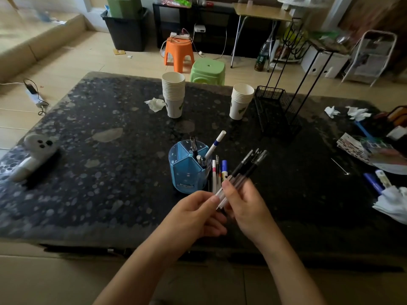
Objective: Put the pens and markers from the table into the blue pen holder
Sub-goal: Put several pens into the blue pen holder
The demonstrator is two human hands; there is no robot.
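Note:
The blue pen holder (187, 170) stands mid-table, divided into compartments, with a black pen and a white marker with a blue band (214, 145) sticking out. Right beside it several pens and a blue-capped marker (224, 169) lie on the table. My right hand (244, 205) grips a bundle of black-capped clear pens (246, 168), which points up and to the right. My left hand (196, 212) pinches the lower end of that bundle, just in front of the holder.
Two stacks of paper cups (174, 93) (241, 101) stand at the back. A black wire rack (275, 108) is to their right. Crumpled tissues, papers and blue markers (372, 182) clutter the right edge. A white plush toy (36, 150) lies at the left.

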